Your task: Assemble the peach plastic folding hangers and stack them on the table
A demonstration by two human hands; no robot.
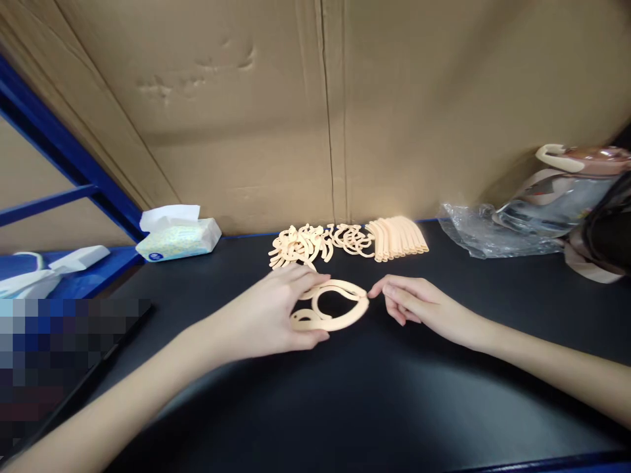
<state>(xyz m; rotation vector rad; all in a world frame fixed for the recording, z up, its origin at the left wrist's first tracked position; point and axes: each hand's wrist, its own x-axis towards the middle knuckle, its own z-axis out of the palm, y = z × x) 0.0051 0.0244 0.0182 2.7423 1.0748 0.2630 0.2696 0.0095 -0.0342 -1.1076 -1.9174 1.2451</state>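
"How far along does this look?"

"Biggest first: toward the back of the flat black surface (315, 407) sits a row of curved, cream, tube-like plastic bars (398, 238), lined up side by side. Left of it lies a loose heap of short, curved, cream plastic pieces (303, 244), and between the two a tangle of thin, hooked, cream plastic parts (352, 230). All three groups look unused, so I'd judge most of the work is left."

"And what's done?"

"One pointed-oval, cream plastic frame (342, 322) (the only joined one I can make out), its curved arms meeting at the tip. Whether that joint is fully seated, I can't tell."

"Where is it relative to the grip?"

"In front of the heap, with its wide end inside the grip of the bare left hand (276, 307): thumb along the near edge, fingers over the far edge, tip pointing right, out of the palm. The bare right hand (419, 300) is half-curled, forefinger at or just beside that tip; I can't tell whether it touches or pinches anything."
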